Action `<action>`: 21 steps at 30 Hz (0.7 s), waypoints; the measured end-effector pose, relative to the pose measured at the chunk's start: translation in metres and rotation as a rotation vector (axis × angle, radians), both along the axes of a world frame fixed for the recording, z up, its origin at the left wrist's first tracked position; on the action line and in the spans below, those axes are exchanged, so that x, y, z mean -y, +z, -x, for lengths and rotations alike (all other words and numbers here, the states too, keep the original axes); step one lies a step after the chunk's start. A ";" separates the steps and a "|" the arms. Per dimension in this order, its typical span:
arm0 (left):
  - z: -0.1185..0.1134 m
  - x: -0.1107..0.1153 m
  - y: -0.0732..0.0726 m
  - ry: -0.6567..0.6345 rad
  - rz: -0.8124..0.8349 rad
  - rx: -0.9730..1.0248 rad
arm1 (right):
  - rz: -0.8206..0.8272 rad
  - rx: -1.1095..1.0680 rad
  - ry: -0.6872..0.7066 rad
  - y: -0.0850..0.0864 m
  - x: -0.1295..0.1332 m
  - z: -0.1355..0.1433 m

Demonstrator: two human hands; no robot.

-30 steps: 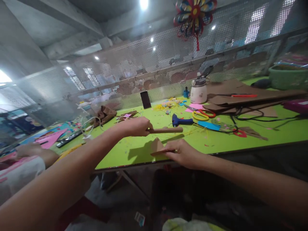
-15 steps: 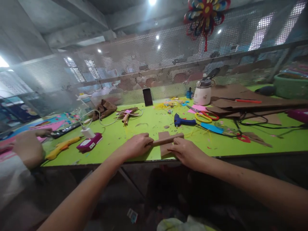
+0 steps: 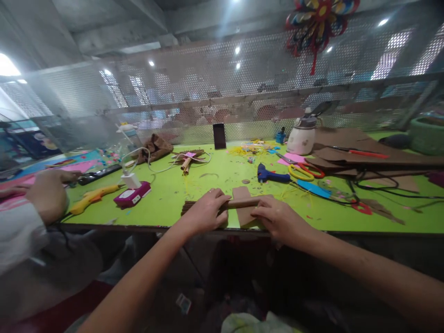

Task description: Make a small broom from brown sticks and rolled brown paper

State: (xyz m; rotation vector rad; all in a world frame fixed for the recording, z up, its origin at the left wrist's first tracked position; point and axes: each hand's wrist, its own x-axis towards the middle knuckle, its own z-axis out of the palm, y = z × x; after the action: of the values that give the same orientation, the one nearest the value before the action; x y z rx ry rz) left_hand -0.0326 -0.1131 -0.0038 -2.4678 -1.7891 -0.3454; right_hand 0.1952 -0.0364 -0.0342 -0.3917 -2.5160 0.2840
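A rolled brown paper tube [image 3: 244, 202] lies level between my two hands near the table's front edge. My left hand [image 3: 210, 211] is closed around it, and a bundle of thin brown paper strips [image 3: 188, 207] sticks out to the left of that hand. At the tube's right end, my right hand [image 3: 279, 216] pinches it with thumb and fingers. Under the tube, a flat piece of brown paper [image 3: 245, 217] lies crosswise on the green tabletop [image 3: 229, 171], its front part close to my right fingertips.
Beyond my hands are a blue glue gun [image 3: 274, 176], yellow-and-red-handled scissors [image 3: 301, 173], a white bottle [image 3: 301, 138] and an upright phone [image 3: 219, 136]. Leftward sit a purple power socket [image 3: 132, 195] and a yellow glue gun [image 3: 92, 199], beside another person's hand [image 3: 50, 193]. Brown paper sheets [image 3: 350, 159] are stacked right.
The view has swung slightly left, so things appear further right. The strip bundle now shows beyond my left hand, where it was hidden. Both hands still hold the tube.
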 end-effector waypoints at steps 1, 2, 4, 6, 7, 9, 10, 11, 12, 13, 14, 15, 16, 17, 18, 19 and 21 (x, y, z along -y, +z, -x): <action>-0.001 -0.001 -0.001 0.002 -0.005 0.014 | -0.008 0.002 0.006 0.000 -0.001 0.001; -0.002 -0.002 -0.003 0.003 -0.014 0.028 | -0.017 0.005 0.011 -0.001 -0.001 0.003; -0.003 -0.005 -0.007 0.004 -0.036 0.056 | -0.035 0.017 0.007 -0.003 -0.003 0.007; -0.003 -0.009 -0.011 -0.001 -0.052 0.078 | -0.057 0.033 -0.010 -0.004 -0.005 0.011; -0.003 -0.010 -0.012 -0.003 -0.056 0.085 | -0.070 0.042 -0.021 -0.005 -0.006 0.013; -0.002 -0.012 -0.014 -0.001 -0.061 0.094 | -0.091 0.059 -0.041 -0.006 -0.008 0.015; -0.002 -0.012 -0.014 0.003 -0.063 0.096 | -0.101 0.063 -0.046 -0.006 -0.009 0.016; -0.002 -0.012 -0.014 0.008 -0.066 0.097 | -0.108 0.065 -0.050 -0.006 -0.009 0.017; -0.002 -0.012 -0.014 0.012 -0.069 0.098 | -0.113 0.068 -0.057 -0.006 -0.010 0.017; -0.002 -0.012 -0.014 0.015 -0.072 0.098 | -0.115 0.072 -0.066 -0.006 -0.011 0.018; -0.002 -0.012 -0.014 0.017 -0.074 0.097 | -0.115 0.079 -0.077 -0.007 -0.012 0.019; -0.002 -0.012 -0.014 0.020 -0.076 0.096 | -0.114 0.088 -0.090 -0.007 -0.013 0.020; -0.002 -0.011 -0.014 0.023 -0.078 0.094 | -0.116 0.096 -0.101 -0.007 -0.013 0.021; -0.003 -0.011 -0.015 0.026 -0.081 0.091 | -0.121 0.103 -0.109 -0.008 -0.014 0.022; -0.003 -0.011 -0.015 0.028 -0.086 0.087 | -0.126 0.110 -0.112 -0.008 -0.013 0.023; -0.003 -0.011 -0.015 0.029 -0.091 0.084 | -0.133 0.118 -0.111 -0.007 -0.013 0.023; -0.004 -0.010 -0.016 0.030 -0.103 0.080 | -0.151 0.134 -0.108 -0.005 -0.011 0.022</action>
State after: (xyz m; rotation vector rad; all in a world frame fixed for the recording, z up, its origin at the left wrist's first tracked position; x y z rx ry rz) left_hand -0.0286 -0.1026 -0.0202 -2.3869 -1.7876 -0.5275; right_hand 0.1735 -0.0257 -0.0393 -0.4979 -2.6142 0.0263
